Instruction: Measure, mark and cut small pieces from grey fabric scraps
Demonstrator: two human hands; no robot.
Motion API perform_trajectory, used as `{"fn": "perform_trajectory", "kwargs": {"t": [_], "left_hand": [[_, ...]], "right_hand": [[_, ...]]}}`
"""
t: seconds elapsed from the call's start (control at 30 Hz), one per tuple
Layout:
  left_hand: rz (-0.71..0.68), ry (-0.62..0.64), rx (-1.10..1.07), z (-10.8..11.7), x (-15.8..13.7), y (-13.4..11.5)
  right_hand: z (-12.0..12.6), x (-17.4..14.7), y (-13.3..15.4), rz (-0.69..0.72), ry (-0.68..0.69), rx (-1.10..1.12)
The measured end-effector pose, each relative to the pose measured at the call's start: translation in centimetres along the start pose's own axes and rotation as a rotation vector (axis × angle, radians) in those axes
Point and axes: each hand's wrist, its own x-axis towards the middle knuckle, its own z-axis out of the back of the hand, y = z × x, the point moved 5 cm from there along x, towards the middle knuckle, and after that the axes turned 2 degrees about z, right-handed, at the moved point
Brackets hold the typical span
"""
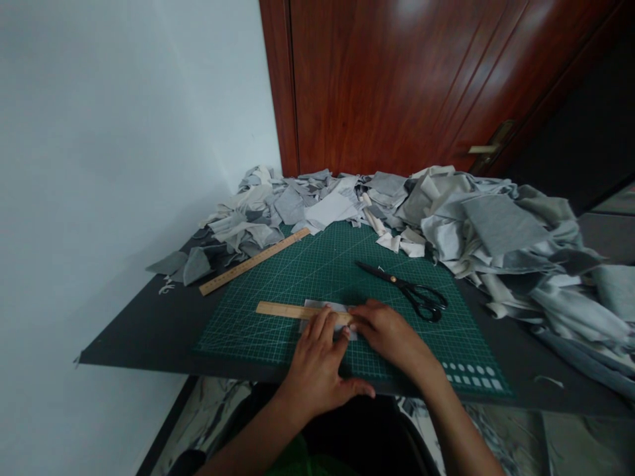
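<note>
Head view, and it's all about flat, straight wood on soft cloth! A slim, pale wooden ruler [278, 309] lies across a small light fabric piece [314, 303], near the front edge of the green cutting mat [317, 264], its left end poking well out over the printed grid.

The left hand [317, 370] is spread flat, fingertips down on ruler and cloth, thumb out to the side, closed around nothing. Over to the right hand [389, 330]: fingers bunched at the ruler's right end, touching it, though whether they pinch or merely press, I cannot tell.

And that fabric! Pale, thin-looking, straight-edged, showing above and below the wood, partly hidden by fingers. Beyond, a second wooden ruler [254, 260] slants at left; black metal scissors [394, 280] with looped handles rest at right. Around the back and right side, crumpled grey and cream scraps [506, 225] pile up, soft, matte and folded, before a glossy red-brown door [377, 86].
</note>
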Motion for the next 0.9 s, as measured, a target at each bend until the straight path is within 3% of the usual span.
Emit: {"fn": "perform_trajectory", "kwargs": {"t": [0.2, 0.4, 0.57, 0.9], "left_hand": [[0.029, -0.002, -0.029, 0.2, 0.2, 0.1], [0.028, 0.003, -0.018, 0.0, 0.1, 0.2], [0.014, 0.009, 0.001, -0.1, 0.0, 0.2], [0.021, 0.153, -0.021, 0.4, 0.7, 0.3]], "right_hand": [[0.0, 0.1, 1.3, 0.050, -0.042, -0.044], [-0.4, 0.4, 1.0, -0.018, -0.058, -0.087], [-0.8, 0.8, 0.7, 0.009, -0.089, -0.022], [-1.3, 1.4, 0.4, -0.026, -0.151, 0.046]]}}
